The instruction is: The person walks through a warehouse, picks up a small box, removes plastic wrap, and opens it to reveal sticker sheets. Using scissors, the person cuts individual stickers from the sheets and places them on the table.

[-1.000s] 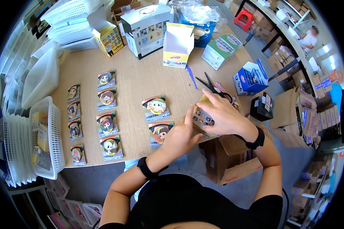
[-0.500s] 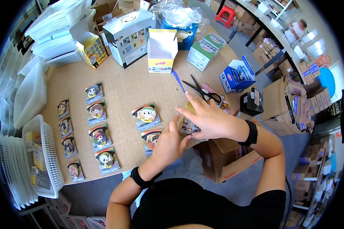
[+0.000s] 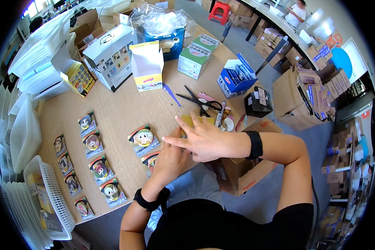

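A small box with a yellow panel (image 3: 199,120) is at the table's front edge, mostly covered by my hands. My right hand (image 3: 208,139) lies over it, palm down, index and middle fingers stretched out and spread. Beneath those fingers, my left hand (image 3: 169,160) holds the box's left side; its fingertips are partly hidden. Left of my hands lie two carded round character badges: one with a green-haired figure (image 3: 144,136), and another badge (image 3: 150,161) partly behind my left hand. Black scissors (image 3: 199,100) lie open beyond the box, beside small character trinkets (image 3: 228,121).
More badge packs (image 3: 100,168) stand in two columns at left, by a white basket (image 3: 50,196). Along the back are an open yellow-white box (image 3: 149,68), a green box (image 3: 194,58) and a blue box (image 3: 236,79). A black box (image 3: 257,102) and an open carton (image 3: 237,177) are at right.
The whole view has shifted, so the table things appear further left. My right hand has moved left across the box, over my left fingers. The box's printed figure side is now covered.
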### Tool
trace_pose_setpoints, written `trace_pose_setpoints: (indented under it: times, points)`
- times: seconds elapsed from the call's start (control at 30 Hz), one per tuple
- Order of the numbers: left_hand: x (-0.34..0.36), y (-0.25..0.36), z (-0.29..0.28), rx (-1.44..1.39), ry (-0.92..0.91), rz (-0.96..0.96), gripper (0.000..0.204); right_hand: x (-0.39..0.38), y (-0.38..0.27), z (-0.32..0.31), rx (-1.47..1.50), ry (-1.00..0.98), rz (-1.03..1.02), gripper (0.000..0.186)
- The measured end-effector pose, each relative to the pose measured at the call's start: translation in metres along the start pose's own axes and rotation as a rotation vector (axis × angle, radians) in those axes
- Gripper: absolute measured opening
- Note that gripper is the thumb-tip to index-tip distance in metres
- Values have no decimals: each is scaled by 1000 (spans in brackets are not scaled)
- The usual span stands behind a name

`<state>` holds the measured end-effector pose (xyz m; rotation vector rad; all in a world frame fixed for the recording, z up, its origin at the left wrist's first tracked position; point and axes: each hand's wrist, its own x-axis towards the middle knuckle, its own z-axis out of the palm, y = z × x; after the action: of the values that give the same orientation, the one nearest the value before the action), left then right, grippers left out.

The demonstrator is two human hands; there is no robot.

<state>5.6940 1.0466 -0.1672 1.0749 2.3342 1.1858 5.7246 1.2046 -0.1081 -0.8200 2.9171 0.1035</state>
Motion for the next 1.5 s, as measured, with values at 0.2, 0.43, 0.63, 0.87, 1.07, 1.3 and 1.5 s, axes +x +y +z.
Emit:
trace_pose_setpoints:
  times: [0.2, 0.43, 0.63, 0.87, 1.07, 1.3, 1.5]
  points:
    - [0, -3, 0, -109, 27, 33, 60, 6, 10, -9, 105, -121, 43, 75]
    - [2, 2, 0, -131, -9, 29, 60, 5, 9, -8, 133, -179, 68, 75]
    - [-1, -9, 3, -82, 19, 108, 61, 6, 6, -2, 74, -102, 2, 80]
    - [-1, -14, 4, -198, -47, 102, 55, 7, 2, -14, 12, -106, -11, 80]
    - [2, -10, 10, -164, -53, 129, 56, -1, 4, -6, -42, -77, -14, 78]
    - [4, -23, 16, -359, -99, 115, 63, 5, -1, -7, -103, -99, -34, 80]
    - [-2, -13, 11, -277, -92, 66, 64, 7, -6, -17, -109, -186, -32, 82]
